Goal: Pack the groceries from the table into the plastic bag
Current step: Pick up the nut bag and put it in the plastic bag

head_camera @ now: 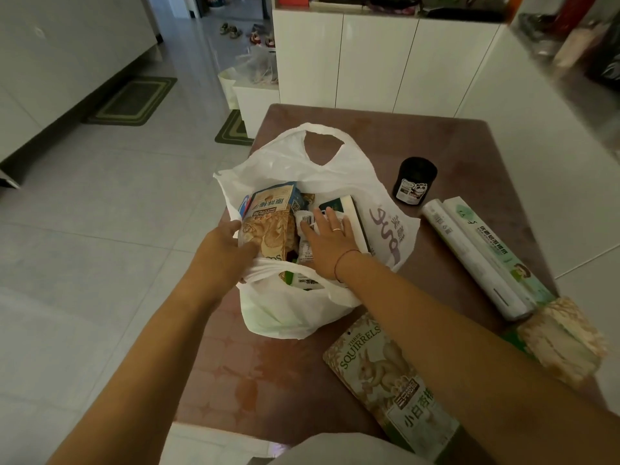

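The plastic bag (292, 313) sits mid-worktop (385, 135), mouth up and crowded with packets. The left grip (228, 253) curls round its near rim, probably to keep the mouth wide. The right grip (330, 239), fingers straight and spread, presses a white packet (304, 219) down, seemingly to make room. Still outside the bag are a black jar (415, 181) at 1 o'clock, wrap rolls (476, 253) at 3 and a Three Squirrels pouch (385, 374) at 5.

Beyond the left hand (221, 250), two green mats (132, 101) lay on the floor (100, 229), shoes (230, 30) farther off, white cabinets (369, 62) to their right.
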`<state>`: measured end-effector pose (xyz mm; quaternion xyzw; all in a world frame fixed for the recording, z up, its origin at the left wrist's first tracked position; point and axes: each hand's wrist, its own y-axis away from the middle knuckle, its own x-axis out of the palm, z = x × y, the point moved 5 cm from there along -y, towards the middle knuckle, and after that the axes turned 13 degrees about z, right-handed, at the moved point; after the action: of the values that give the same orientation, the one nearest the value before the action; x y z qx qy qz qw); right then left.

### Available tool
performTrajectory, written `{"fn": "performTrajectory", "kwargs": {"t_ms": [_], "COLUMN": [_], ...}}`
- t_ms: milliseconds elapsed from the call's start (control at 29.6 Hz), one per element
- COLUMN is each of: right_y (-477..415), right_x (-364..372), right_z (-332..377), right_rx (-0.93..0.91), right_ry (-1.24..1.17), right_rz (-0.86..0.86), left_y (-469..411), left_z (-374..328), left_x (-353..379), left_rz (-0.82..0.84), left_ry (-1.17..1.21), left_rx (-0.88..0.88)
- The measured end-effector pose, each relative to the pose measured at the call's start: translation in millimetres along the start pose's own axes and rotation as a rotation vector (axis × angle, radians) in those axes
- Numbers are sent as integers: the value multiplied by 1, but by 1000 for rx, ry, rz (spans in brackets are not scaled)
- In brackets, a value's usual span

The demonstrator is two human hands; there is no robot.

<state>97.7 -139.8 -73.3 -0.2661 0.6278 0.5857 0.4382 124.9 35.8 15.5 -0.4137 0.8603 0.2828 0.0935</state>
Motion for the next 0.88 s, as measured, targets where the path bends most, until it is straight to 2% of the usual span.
{"fn": "performTrajectory", "kwargs": {"t_ms": [101, 169, 304, 372, 440, 473, 541, 609, 676, 744, 879], "right_y": [2, 18, 90, 125, 146, 150, 151, 149, 149, 147, 143], "right_x": [-6, -25, -72, -68, -38, -13, 45, 102, 141, 162, 177], "right_z": [-2, -6, -53, -93, -131, -145, -155, -140, -120, -113, -115], "right_rx": [-43, -116, -240, -155, 67, 201, 377, 377, 352, 343, 356], "right_ry": [-60, -259, -917, -1051, -1084, -1076, -1059, -1101, -1121, -1105, -1087], "right_rz": [57, 2, -397, -613, -749, -724, -448, -71, 147, 198, 169], "left_y": [1, 1, 2, 3, 5, 7, 17, 37, 54, 60, 53], "left_z": [0, 2, 4, 4, 2, 3, 7, 23, 55, 89, 152], "left_x": [0, 1, 1, 1, 2, 3, 5, 14, 43, 87, 163], "left_rz": [-6, -9, -47, -94, -144, -176, -296, -479, -555, -428, -29], "left_ry": [-16, -26, 3, -13, -14, 13, 126, 275, 357, 391, 237], "left_rx": [-9, -4, 39, 62, 95, 109, 158, 206, 148, -51, -483]}}
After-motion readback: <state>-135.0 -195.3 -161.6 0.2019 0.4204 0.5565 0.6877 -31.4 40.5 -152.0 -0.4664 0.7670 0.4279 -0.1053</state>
